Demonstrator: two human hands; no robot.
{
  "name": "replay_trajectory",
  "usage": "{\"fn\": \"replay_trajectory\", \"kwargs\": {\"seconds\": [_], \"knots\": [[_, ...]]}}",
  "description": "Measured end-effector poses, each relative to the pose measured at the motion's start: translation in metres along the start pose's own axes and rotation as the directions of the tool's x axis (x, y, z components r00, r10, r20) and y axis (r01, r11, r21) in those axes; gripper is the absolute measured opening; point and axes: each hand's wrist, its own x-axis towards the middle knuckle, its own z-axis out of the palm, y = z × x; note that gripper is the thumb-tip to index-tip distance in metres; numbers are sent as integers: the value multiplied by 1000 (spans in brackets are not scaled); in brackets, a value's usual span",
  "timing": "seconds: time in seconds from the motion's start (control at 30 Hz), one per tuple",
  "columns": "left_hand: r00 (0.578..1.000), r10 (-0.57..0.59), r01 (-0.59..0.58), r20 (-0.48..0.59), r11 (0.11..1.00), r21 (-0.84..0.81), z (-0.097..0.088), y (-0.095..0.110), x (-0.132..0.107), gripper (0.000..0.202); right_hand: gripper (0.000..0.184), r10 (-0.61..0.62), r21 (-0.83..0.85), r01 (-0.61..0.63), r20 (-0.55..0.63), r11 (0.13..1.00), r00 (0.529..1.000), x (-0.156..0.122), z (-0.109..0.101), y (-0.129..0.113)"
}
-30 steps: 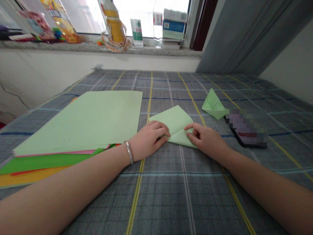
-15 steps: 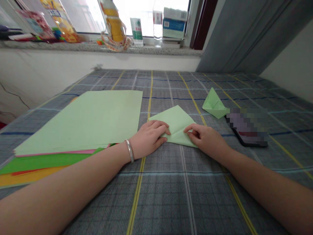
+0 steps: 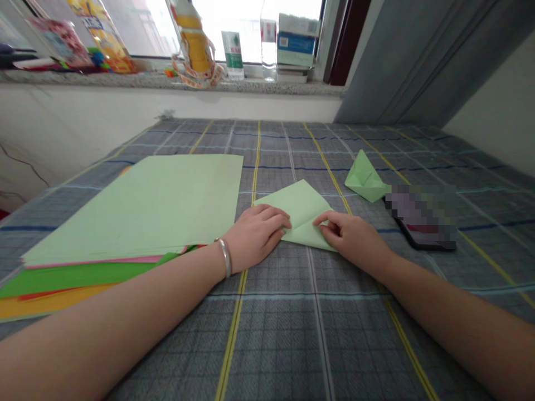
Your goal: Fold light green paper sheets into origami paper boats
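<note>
A folded sheet of light green paper (image 3: 301,200) lies on the cloth between my hands, with a crease running across its lower part. My left hand (image 3: 261,234), a silver bangle at its wrist, rests on the paper's left corner. Its fingers are together, with the thumb close to the fingertips at the paper's lower edge. The paper's right side is pinched by my right hand (image 3: 353,236), thumb and index finger near the crease. Beyond it, up to the right, stands a folded light green paper piece (image 3: 364,178).
On the left is a stack of coloured paper (image 3: 167,206), light green on top. A dark phone (image 3: 430,242) with a blurred screen lies at right. The plaid cloth (image 3: 276,334) covers the surface. Bottles, boxes and snack bags line the windowsill (image 3: 146,79).
My left thumb has drawn in closer to the fingertips. The right hand and the folded paper stay about where they were; the view has shifted very slightly.
</note>
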Motion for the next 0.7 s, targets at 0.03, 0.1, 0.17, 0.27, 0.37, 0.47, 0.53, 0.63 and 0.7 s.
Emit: {"fn": "replay_trajectory", "kwargs": {"seconds": [0.03,0.1,0.17,0.27,0.37,0.47,0.53,0.63,0.7], "knots": [[1000,25,-25,9,1000,8,0,1,0,25,19,1,-4,-1,-1,1000,1000,0,0,0],[994,86,-87,61,996,21,0,4,-2,32,19,3,-9,-3,-1,1000,1000,0,1,0],[981,137,-144,137,989,40,0,6,-4,43,20,6,-10,-6,-4,1000,1000,1,1,0],[960,157,-176,233,982,66,0,8,-7,60,21,7,-7,-7,-11,1000,1000,1,1,1],[953,162,-185,257,980,68,-1,8,-9,64,21,12,-9,-13,-14,1000,1000,2,1,2],[943,203,-224,265,973,51,-3,9,-9,66,20,18,-16,-18,-10,1000,1000,2,0,3],[938,215,-237,272,970,48,-4,9,-9,67,20,18,-21,-18,-4,1000,1000,3,1,3],[938,201,-225,284,973,55,-5,10,-9,67,19,-27,-63,24,-46,998,999,3,3,4],[936,188,-214,298,975,59,-5,11,-9,66,17,-128,-125,114,-111,986,986,2,4,4]]}}
